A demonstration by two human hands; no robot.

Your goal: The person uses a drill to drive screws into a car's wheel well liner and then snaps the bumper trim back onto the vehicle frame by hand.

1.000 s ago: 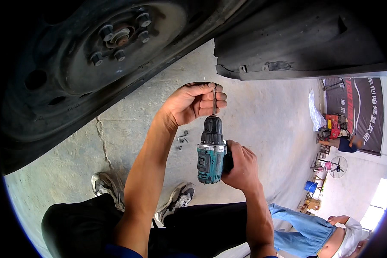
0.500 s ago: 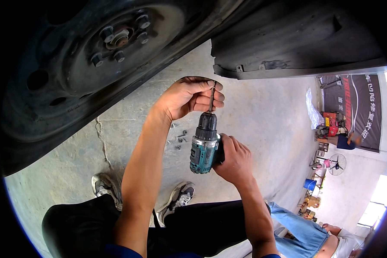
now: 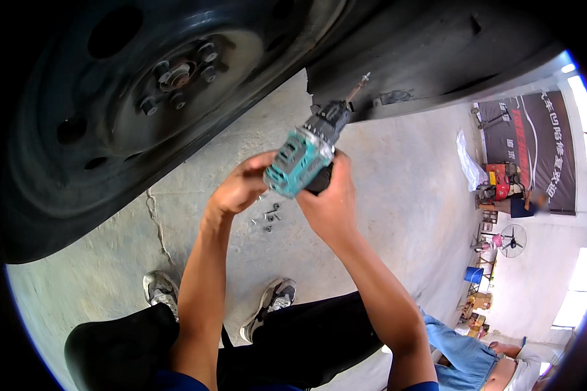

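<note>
A teal and black cordless drill (image 3: 300, 159) points up and to the right, slightly blurred. My right hand (image 3: 332, 199) is closed around its dark handle. From the chuck a long thin bit (image 3: 357, 88) sticks out in front of the black liner panel (image 3: 424, 58); at its end sits a small silvery piece, too small to name. Beside the drill's rear end is my left hand (image 3: 235, 189), its fingertips partly hidden behind the body, so whether it grips the drill does not show. Several loose screws (image 3: 269, 218) lie on the floor below the hands.
A car wheel (image 3: 130, 98) with exposed lug bolts fills the upper left. My shoes (image 3: 274, 303) stand on the cracked concrete floor (image 3: 398, 215). At right are a person in jeans (image 3: 460, 352), another person (image 3: 522, 205), a fan (image 3: 512, 241), a blue bucket (image 3: 473, 274) and a dark banner (image 3: 535, 150).
My right hand has swung the drill upward, its bit now tilted right toward the panel. My left hand has left the bit and dropped beside the drill's rear.
</note>
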